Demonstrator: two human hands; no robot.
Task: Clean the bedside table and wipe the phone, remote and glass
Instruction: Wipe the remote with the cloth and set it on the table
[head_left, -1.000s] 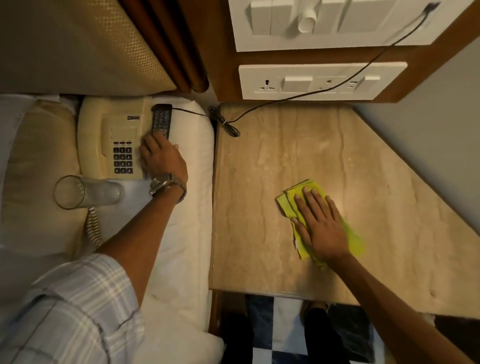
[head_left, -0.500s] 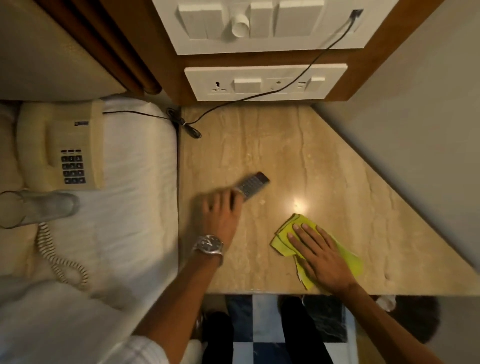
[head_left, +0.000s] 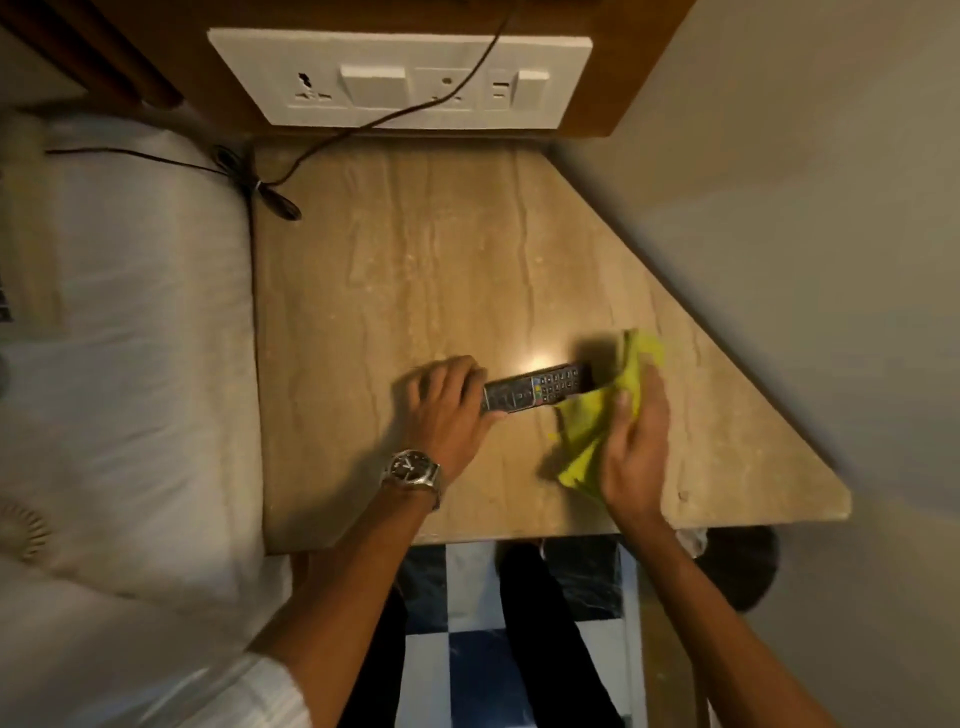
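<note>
The black remote (head_left: 535, 393) is held level just above the beige marble bedside table (head_left: 395, 280), buttons facing up. My left hand (head_left: 449, 415), with a watch on its wrist, grips the remote's near end. My right hand (head_left: 636, 441) holds the yellow-green cloth (head_left: 597, 415) bunched up against the remote's far end. At the left frame edge only a sliver of the cream phone (head_left: 4, 306) and a bit of its coiled cord (head_left: 23, 525) show on the bed. The glass is out of view.
The white bed (head_left: 130, 338) runs along the table's left side. A dark cable (head_left: 270, 192) crosses the table's back left corner up to the white socket panel (head_left: 405, 78). A grey wall (head_left: 805, 260) borders the slanted right edge. Checkered floor and my legs lie below.
My left hand carried the remote from the bed to the middle of the table. My right hand lifted the cloth off the tabletop and brought it against the remote. The view shifted right.
</note>
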